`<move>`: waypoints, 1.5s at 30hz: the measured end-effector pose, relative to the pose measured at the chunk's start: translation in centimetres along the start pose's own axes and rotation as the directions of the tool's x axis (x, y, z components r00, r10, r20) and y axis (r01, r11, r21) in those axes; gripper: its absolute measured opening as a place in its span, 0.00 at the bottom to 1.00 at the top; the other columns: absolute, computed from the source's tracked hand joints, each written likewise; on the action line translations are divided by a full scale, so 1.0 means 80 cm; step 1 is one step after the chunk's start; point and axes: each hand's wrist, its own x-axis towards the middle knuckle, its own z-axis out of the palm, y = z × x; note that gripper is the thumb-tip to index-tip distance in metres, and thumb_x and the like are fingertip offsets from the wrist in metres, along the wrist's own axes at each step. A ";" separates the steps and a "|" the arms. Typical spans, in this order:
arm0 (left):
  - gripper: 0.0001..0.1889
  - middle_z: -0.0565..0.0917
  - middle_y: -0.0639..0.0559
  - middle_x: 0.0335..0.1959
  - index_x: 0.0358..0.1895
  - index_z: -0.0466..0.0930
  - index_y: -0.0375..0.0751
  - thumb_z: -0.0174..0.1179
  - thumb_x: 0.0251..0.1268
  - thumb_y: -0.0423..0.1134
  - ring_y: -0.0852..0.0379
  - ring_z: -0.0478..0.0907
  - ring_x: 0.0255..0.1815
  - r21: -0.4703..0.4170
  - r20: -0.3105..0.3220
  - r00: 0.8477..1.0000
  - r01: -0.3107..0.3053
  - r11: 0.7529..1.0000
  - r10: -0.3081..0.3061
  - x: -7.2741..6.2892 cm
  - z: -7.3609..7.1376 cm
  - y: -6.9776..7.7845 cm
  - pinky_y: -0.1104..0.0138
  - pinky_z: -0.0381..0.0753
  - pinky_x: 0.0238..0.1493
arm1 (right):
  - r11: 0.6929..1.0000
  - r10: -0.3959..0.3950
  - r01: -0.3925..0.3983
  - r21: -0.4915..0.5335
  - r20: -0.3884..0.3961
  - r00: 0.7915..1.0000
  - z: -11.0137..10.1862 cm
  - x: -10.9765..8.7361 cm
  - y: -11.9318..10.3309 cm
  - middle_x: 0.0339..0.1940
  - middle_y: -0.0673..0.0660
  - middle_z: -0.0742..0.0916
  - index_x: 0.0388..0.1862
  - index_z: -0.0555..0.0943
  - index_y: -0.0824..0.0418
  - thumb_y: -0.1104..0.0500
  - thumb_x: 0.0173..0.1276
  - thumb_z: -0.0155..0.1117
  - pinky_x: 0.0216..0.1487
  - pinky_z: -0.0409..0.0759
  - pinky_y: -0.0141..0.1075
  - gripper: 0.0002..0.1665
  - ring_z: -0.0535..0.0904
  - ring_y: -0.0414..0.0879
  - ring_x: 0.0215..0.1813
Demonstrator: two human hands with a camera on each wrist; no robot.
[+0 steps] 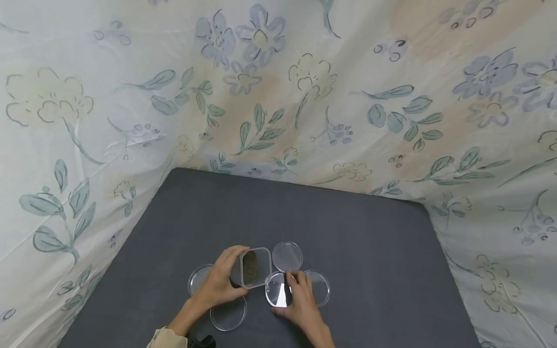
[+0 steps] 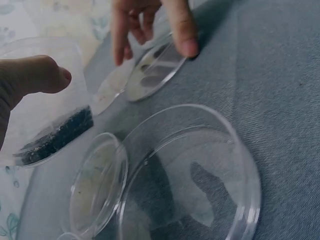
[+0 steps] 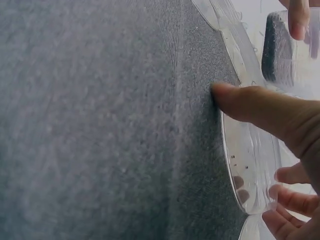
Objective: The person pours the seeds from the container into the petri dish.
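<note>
Clock set with 12 at the far edge of the grey table [image 1: 370,237]. Left hand [image 1: 221,282] holds the clear tub [image 1: 264,266] at its 2 o'clock, thumb and fingers spread across it; dark grains [image 1: 250,268] bank along the tub's left side, the band running roughly 12 to 6. Right hand [image 1: 301,302] grips the shiny round dish [image 1: 272,291] at its 10 o'clock, thumb and fingers curled at the rim. Key relation: dish lies between 4 and 5 o'clock from tub, close beside; right hand nearer it. No long axis.
</note>
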 end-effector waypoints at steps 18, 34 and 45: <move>0.50 0.79 0.50 0.62 0.67 0.75 0.40 0.83 0.26 0.38 0.51 0.76 0.64 0.123 0.115 0.985 -0.145 0.982 0.131 0.013 0.009 0.011 0.57 0.77 0.66 | 1.000 0.019 -0.019 0.009 0.026 0.999 0.002 0.013 -0.005 0.58 0.60 0.81 0.62 0.80 0.72 0.51 0.31 0.93 0.58 0.84 0.51 0.57 0.73 0.54 0.56; 0.48 0.81 0.47 0.62 0.68 0.76 0.40 0.81 0.29 0.36 0.46 0.78 0.65 0.191 0.146 0.956 -0.279 0.941 0.254 0.011 0.017 0.017 0.55 0.77 0.68 | 0.998 0.044 -0.046 0.034 0.061 0.997 0.002 0.012 -0.005 0.59 0.61 0.80 0.63 0.80 0.69 0.51 0.31 0.93 0.56 0.84 0.52 0.56 0.72 0.54 0.56; 0.50 0.80 0.48 0.62 0.69 0.75 0.41 0.80 0.28 0.34 0.46 0.78 0.65 0.232 0.165 0.936 -0.345 0.910 0.312 0.012 0.016 0.017 0.55 0.79 0.66 | 0.998 0.056 -0.058 0.035 0.058 0.997 0.008 0.011 -0.005 0.60 0.61 0.79 0.64 0.79 0.70 0.51 0.32 0.93 0.58 0.84 0.52 0.57 0.72 0.53 0.56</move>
